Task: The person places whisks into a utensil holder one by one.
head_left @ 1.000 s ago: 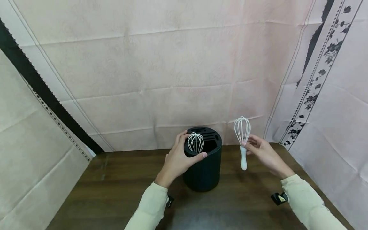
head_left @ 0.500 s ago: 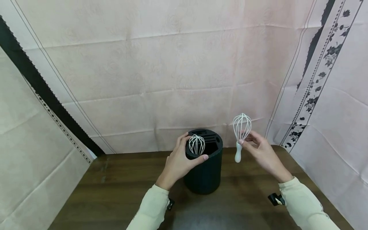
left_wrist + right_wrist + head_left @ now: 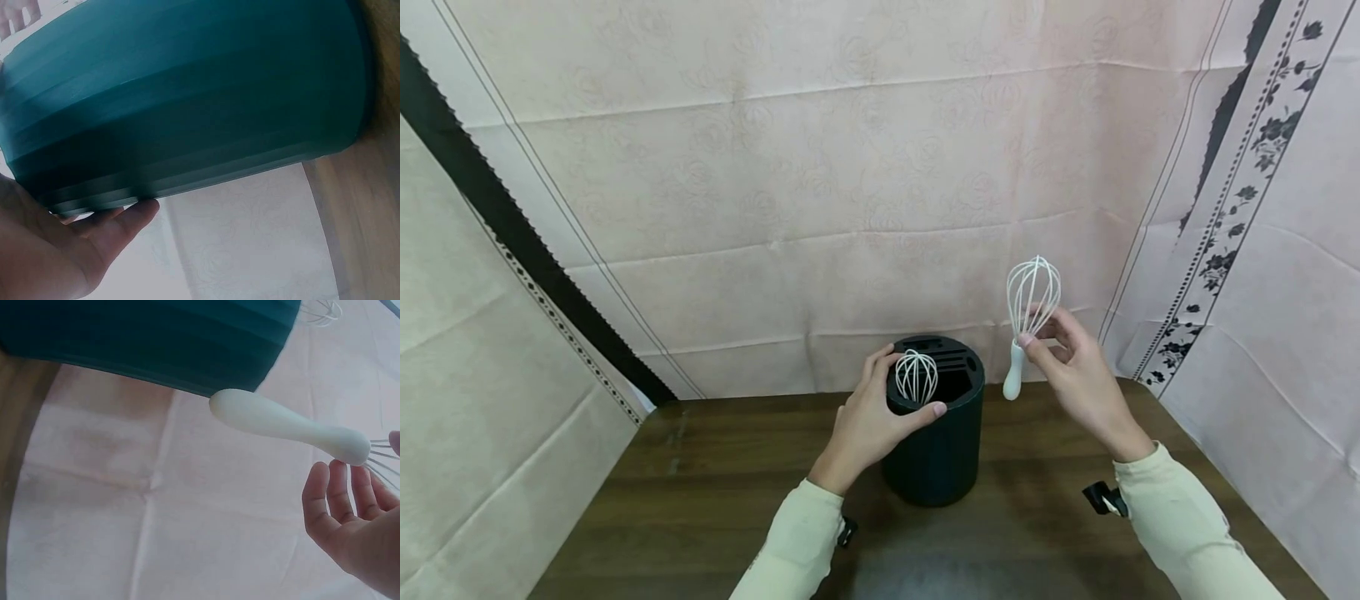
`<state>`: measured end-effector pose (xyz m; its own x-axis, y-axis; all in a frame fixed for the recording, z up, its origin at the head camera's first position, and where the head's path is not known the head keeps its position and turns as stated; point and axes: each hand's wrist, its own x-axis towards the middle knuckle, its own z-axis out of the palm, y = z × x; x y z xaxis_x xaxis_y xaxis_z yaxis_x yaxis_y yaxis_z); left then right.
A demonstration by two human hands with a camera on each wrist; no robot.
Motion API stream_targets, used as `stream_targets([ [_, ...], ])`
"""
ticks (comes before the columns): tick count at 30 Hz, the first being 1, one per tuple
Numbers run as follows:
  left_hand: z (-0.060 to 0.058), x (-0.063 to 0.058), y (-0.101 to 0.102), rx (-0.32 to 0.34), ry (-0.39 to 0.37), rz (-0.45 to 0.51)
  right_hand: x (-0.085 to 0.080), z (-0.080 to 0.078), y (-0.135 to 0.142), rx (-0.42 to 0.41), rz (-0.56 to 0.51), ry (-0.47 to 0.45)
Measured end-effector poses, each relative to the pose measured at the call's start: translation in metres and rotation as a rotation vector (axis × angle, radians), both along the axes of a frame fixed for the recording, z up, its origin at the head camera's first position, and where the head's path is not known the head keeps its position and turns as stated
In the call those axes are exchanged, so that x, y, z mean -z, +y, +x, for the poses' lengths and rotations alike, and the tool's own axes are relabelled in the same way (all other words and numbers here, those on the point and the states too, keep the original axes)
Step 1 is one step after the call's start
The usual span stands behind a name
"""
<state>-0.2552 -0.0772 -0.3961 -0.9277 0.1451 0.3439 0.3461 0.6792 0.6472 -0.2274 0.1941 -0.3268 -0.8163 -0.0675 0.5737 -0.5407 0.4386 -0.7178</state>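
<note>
A dark green ribbed cylindrical utensil holder (image 3: 936,458) stands upright on the table, with slots and a larger opening in its top. My left hand (image 3: 874,421) grips its left side near the rim, thumb across the front and fingers round the back. Inside that opening sits one white whisk (image 3: 916,375), wires up, its handle hidden. To the right of the holder, my right hand (image 3: 1075,379) pinches a second whisk (image 3: 1012,371) where the wires meet the pale handle. This whisk is in the air, wires up, handle end tilted toward the holder. In the right wrist view its handle (image 3: 269,415) shows fully.
The brown wooden table (image 3: 715,500) lies under the holder. Behind it hangs a pale cloth (image 3: 820,183) with fold creases, and a patterned cloth (image 3: 1285,317) closes off the right side. A black device is strapped at each wrist.
My right hand has lifted the second whisk higher and slightly to the left, and its handle end has swung left. The left hand and holder have stayed nearly in place.
</note>
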Motion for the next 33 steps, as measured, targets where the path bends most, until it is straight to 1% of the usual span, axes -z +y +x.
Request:
stream_targets([
  [4,0.0,0.0,0.0,-0.003,-0.004,-0.008,-0.008,0.001,-0.006,-0.004,-0.027,0.041],
  [8,0.0,0.0,0.0,0.0,-0.006,-0.007,-0.015,0.002,-0.013,-0.015,-0.057,0.103],
  [12,0.0,-0.001,0.0,-0.002,-0.009,-0.006,-0.023,0.004,-0.023,-0.066,-0.1,0.16],
  [17,0.0,-0.001,0.0,-0.002,-0.015,0.001,-0.027,0.004,-0.032,-0.116,-0.117,0.184],
  [22,-0.001,-0.001,0.002,0.007,-0.01,0.006,-0.023,0.002,-0.038,-0.119,-0.077,0.19],
  [25,-0.001,0.0,0.002,0.008,-0.008,0.008,-0.019,-0.001,-0.043,-0.125,-0.035,0.191],
  [29,-0.001,0.0,0.002,-0.006,0.002,0.009,-0.012,-0.006,-0.05,-0.162,0.025,0.194],
  [33,-0.002,0.0,0.002,-0.001,0.007,0.008,-0.003,-0.011,-0.055,-0.223,0.051,0.186],
])
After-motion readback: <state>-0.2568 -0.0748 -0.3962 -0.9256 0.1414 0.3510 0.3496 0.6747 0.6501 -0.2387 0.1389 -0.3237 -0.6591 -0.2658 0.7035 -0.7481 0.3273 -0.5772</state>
